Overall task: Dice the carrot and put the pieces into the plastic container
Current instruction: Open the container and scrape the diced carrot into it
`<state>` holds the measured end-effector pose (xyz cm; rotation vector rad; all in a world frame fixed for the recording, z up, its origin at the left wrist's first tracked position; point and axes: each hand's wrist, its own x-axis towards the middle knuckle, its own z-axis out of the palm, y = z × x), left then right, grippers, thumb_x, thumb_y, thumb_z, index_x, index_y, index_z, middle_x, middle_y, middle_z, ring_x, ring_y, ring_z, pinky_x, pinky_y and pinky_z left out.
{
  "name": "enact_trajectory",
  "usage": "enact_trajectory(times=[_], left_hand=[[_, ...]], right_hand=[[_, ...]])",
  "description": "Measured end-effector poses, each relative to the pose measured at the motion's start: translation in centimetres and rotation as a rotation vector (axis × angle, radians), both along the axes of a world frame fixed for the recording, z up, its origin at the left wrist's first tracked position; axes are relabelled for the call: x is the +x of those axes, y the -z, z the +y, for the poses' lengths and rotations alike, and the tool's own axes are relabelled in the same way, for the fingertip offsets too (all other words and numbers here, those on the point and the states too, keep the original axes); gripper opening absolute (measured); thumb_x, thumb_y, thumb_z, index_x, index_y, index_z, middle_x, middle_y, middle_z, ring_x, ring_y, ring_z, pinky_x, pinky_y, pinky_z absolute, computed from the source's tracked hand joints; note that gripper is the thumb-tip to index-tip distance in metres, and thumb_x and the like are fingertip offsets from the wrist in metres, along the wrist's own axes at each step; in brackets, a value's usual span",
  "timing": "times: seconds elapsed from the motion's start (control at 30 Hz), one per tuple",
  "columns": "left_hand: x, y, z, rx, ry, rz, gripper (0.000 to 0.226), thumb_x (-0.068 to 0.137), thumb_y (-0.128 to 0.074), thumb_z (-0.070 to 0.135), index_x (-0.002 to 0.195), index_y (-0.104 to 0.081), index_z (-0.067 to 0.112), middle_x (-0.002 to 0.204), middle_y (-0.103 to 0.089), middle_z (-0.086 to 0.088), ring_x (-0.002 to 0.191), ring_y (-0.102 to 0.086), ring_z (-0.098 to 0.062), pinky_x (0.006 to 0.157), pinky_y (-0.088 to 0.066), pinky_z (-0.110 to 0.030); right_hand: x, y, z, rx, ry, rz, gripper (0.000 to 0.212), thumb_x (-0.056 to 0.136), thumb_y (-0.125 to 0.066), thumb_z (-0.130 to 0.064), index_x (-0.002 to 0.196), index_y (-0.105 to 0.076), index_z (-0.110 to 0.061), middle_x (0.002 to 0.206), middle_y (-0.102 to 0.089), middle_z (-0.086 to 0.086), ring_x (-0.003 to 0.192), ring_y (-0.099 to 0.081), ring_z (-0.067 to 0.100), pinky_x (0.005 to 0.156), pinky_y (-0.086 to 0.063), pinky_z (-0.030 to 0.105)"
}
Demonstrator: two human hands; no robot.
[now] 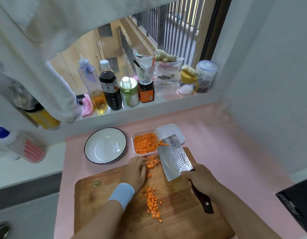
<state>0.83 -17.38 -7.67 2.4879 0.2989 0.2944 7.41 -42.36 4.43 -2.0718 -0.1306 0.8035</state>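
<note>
A clear plastic container (134, 149) at the far edge of the wooden cutting board (175, 213) holds a heap of diced carrot (145, 143). My right hand (199, 180) grips the cleaver (175, 156) by its dark handle, blade tilted over the container's right rim with a few carrot pieces on its tip. My left hand (134, 171), with a blue wristband, rests flat on the board, fingers against a small cluster of carrot dice (152, 163). More loose carrot dice (153, 206) lie in a strip nearer to me.
A white bowl (105, 147) with a dark rim stands left of the container; the container's lid (170, 131) lies behind it. Bottles and jars (111, 88) line the windowsill. A black box (297, 200) sits at the right counter edge. A wall is close on the right.
</note>
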Motion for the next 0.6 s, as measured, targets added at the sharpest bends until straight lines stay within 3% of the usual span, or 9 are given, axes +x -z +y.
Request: enact_trajectory(times=[0.13, 0.23, 0.33, 0.4, 0.47, 0.6], left_hand=[[-0.5, 1.8, -2.1, 0.066, 0.121, 0.144, 0.063, 0.092, -0.049, 0.041, 0.149, -0.034, 0.019, 0.155, -0.03, 0.003, 0.142, -0.025, -0.018, 0.118, -0.022, -0.036], [0.6, 2.2, -2.7, 0.104, 0.119, 0.22, 0.071, 0.094, -0.044, 0.048, 0.155, -0.02, 0.019, 0.161, -0.015, 0.004, 0.149, -0.01, -0.017, 0.121, -0.01, -0.035], [1.0, 2.1, -3.3, 0.084, 0.211, 0.172, 0.064, 0.094, -0.039, 0.044, 0.152, -0.029, 0.018, 0.159, -0.025, 0.004, 0.146, -0.011, -0.007, 0.121, -0.014, -0.036], [0.3, 1.8, -3.7, 0.034, 0.226, 0.107, 0.055, 0.096, -0.044, 0.038, 0.147, -0.039, 0.02, 0.153, -0.037, 0.003, 0.143, -0.023, -0.008, 0.118, -0.022, -0.037], [-0.9, 1.7, -4.0, 0.005, 0.197, 0.036, 0.052, 0.095, -0.044, 0.039, 0.143, -0.046, 0.02, 0.148, -0.043, 0.003, 0.139, -0.031, -0.012, 0.116, -0.028, -0.038], [-3.1, 1.5, -4.3, 0.042, 0.185, -0.018, 0.063, 0.092, -0.045, 0.051, 0.147, -0.041, 0.02, 0.152, -0.034, 0.009, 0.142, -0.024, -0.008, 0.116, -0.021, -0.029]], right_hand=[[-2.2, 1.6, -2.3, -0.02, -0.001, -0.157, 0.031, 0.087, -0.066, -0.015, 0.079, -0.05, -0.04, 0.057, -0.055, -0.008, 0.044, -0.054, 0.012, 0.056, -0.048, 0.029], [-3.4, 3.3, -3.8, -0.031, -0.019, -0.159, 0.015, 0.088, -0.065, -0.019, 0.09, -0.054, -0.029, 0.067, -0.054, -0.01, 0.047, -0.055, 0.005, 0.06, -0.048, 0.026], [-4.1, 4.8, -4.7, -0.022, -0.006, -0.103, 0.013, 0.094, -0.062, -0.015, 0.081, -0.061, -0.019, 0.064, -0.062, 0.002, 0.052, -0.063, 0.022, 0.052, -0.048, 0.026], [-4.4, 5.5, -5.0, -0.039, 0.014, -0.127, 0.013, 0.093, -0.064, -0.018, 0.088, -0.068, -0.03, 0.08, -0.073, -0.006, 0.071, -0.069, 0.016, 0.057, -0.05, 0.018], [-4.5, 6.1, -5.5, -0.035, 0.029, -0.117, 0.01, 0.093, -0.066, -0.021, 0.096, -0.068, -0.03, 0.09, -0.074, -0.01, 0.078, -0.07, 0.01, 0.06, -0.051, 0.015], [-4.1, 7.3, -6.3, -0.034, 0.034, -0.085, 0.004, 0.095, -0.065, -0.02, 0.095, -0.063, -0.023, 0.079, -0.068, -0.001, 0.053, -0.062, 0.011, 0.047, -0.048, 0.022]])
